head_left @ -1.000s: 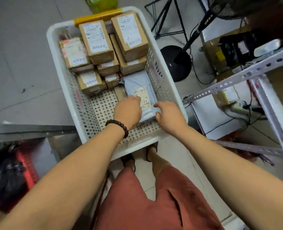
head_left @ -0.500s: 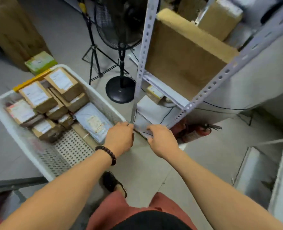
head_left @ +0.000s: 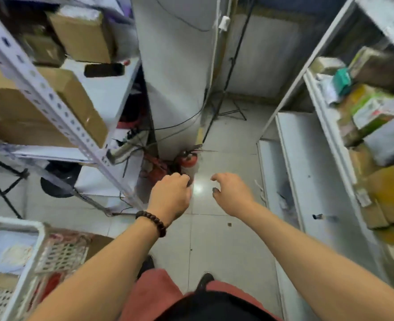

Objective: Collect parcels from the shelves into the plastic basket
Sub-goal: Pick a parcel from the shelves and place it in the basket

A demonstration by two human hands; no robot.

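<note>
The white plastic basket sits at the lower left, its contents mostly cut off; a grey mailer bag shows inside it. My left hand, with a bead bracelet at the wrist, hangs over the floor with loosely curled fingers and holds nothing. My right hand is beside it, fingers relaxed and empty. Cardboard parcels and a green-and-white box lie on the right shelf, blurred. Brown boxes stand on the left shelf.
A perforated metal shelf post slants across the left. A red fire extinguisher stands at the base of a grey pillar. Cables and a tripod foot lie on the tiled floor between the two shelf units.
The view has swung right, from the basket to the aisle between the shelves. Both hands left the grey mailer in the basket and now hang empty over the floor.
</note>
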